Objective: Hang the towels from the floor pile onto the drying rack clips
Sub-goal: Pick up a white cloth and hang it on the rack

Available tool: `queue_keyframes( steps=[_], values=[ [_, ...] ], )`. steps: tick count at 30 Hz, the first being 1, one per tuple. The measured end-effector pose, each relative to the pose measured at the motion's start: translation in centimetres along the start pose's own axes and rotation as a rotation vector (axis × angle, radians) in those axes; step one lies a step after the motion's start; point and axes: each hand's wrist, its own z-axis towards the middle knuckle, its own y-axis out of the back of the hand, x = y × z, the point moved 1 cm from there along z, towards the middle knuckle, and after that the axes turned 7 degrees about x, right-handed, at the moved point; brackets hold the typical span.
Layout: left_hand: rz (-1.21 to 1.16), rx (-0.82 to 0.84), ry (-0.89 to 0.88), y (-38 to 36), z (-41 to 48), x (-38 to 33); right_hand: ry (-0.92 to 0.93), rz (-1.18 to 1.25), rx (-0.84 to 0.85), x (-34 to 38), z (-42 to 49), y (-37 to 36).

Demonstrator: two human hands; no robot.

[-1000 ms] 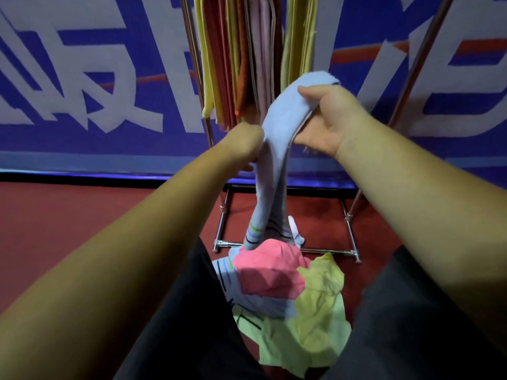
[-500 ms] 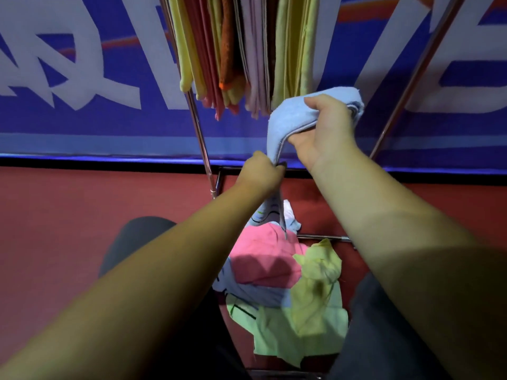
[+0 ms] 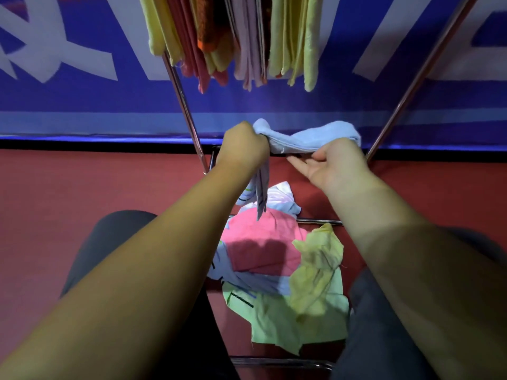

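Soft light-blue terry towel spans both hands, above the crumpled floor pile. Left hand fingers clench its bunched end; right hand fingers curl round the other.

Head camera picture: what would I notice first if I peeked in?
A light blue towel is stretched between two hands in the middle: the left hand grips one end, the right hand holds the other. Above hang colourful towels on the rack, and below lies a bright pile on the red floor.
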Motion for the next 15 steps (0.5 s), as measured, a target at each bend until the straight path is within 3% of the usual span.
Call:
queue_keyframes(
  steps=[3, 6, 12, 15],
  values=[
    [-0.072, -0.079, 0.005, 0.0, 0.6, -0.1, -0.045, 0.136, -0.047, -0.6, 0.7, 0.4],
    [-0.065, -0.129, -0.039, 0.2, 0.3, -0.5, -0.077, 0.032, -0.045, -1.4, 0.7, 0.1],
    [0.032, -0.176, -0.188, 0.3, -0.7, -1.9, -0.33, -0.628, 0.009, -3.0, 1.1, 0.1],
    [0.077, -0.179, -0.209, 0.3, -0.6, -1.8, -0.17, -1.197, -0.08, -2.9, 1.3, 0.1]
  ],
)
